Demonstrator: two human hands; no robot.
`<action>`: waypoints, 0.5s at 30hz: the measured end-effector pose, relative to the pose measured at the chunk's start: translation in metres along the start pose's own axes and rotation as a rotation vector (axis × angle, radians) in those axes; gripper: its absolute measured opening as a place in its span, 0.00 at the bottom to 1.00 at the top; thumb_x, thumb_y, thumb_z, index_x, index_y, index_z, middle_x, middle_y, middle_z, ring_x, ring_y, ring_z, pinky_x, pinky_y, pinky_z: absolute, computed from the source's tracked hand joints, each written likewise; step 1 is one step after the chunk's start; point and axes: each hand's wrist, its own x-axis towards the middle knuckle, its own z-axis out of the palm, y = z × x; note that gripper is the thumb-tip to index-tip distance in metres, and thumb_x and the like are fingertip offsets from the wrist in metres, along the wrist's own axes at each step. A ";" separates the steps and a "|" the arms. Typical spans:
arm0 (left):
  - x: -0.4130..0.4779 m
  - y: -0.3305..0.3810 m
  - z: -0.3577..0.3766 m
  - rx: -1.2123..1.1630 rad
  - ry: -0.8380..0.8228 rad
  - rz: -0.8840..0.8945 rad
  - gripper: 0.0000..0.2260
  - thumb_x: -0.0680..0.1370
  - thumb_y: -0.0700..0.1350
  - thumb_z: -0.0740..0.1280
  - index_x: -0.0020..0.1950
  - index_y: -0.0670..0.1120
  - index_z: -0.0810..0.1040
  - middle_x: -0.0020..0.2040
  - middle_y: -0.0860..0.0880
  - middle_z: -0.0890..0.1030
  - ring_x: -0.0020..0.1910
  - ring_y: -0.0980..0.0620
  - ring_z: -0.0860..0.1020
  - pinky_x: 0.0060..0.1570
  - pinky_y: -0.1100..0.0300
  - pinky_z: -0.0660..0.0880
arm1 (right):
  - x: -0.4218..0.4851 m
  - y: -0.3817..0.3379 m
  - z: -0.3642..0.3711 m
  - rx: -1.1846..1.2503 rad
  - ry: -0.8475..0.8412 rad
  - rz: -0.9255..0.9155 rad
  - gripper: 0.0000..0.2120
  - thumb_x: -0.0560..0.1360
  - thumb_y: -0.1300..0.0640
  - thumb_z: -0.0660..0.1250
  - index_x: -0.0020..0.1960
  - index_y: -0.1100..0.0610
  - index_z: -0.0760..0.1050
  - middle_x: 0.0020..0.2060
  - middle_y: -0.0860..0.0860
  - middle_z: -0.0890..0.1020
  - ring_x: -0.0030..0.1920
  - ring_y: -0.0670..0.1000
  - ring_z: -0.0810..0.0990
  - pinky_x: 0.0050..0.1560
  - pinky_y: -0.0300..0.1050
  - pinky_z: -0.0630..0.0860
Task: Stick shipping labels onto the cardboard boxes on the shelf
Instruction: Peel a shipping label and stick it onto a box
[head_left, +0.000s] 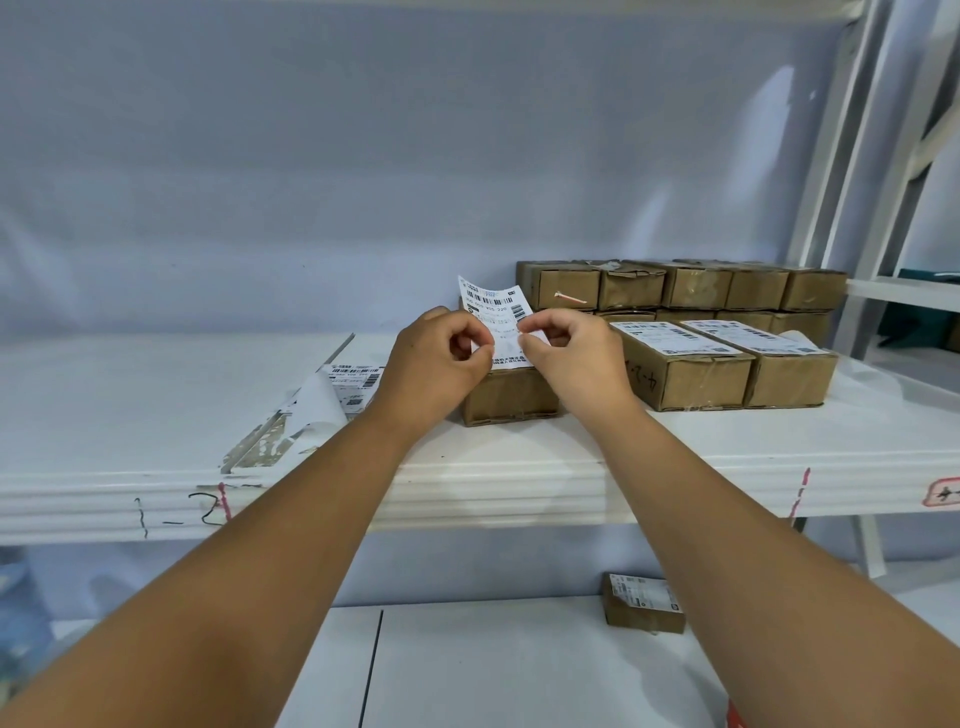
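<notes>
Shipping label (493, 306), pinched at its lower edge by left hand (439, 358) and right hand (574, 353), is held upright directly above the unlabelled cardboard box (511, 397).

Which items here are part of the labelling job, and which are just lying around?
In the job: label, pinched by left hand and right hand; box under it; stacked boxes at the back; spare labels on the shelf.
Lying about: two already-labelled boxes; curled white sheet; labelled box down below.
</notes>
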 end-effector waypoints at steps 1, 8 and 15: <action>0.000 -0.001 0.000 0.018 -0.001 0.013 0.05 0.72 0.39 0.69 0.40 0.48 0.78 0.37 0.52 0.73 0.37 0.57 0.72 0.38 0.74 0.65 | 0.000 0.000 0.000 -0.002 -0.006 -0.001 0.06 0.73 0.57 0.69 0.48 0.49 0.81 0.33 0.41 0.75 0.35 0.41 0.73 0.39 0.35 0.68; 0.002 -0.006 0.002 0.079 -0.048 -0.022 0.04 0.76 0.42 0.65 0.45 0.52 0.76 0.37 0.54 0.68 0.46 0.50 0.71 0.46 0.57 0.69 | -0.001 -0.001 0.000 -0.003 -0.047 -0.002 0.06 0.74 0.58 0.68 0.48 0.50 0.81 0.39 0.44 0.78 0.36 0.41 0.72 0.35 0.32 0.67; 0.001 -0.005 0.005 0.066 -0.095 -0.092 0.06 0.77 0.42 0.63 0.45 0.52 0.79 0.49 0.51 0.69 0.59 0.49 0.66 0.56 0.61 0.63 | -0.001 0.001 0.001 0.046 -0.064 0.041 0.06 0.73 0.58 0.68 0.48 0.50 0.82 0.43 0.45 0.81 0.42 0.46 0.72 0.45 0.39 0.68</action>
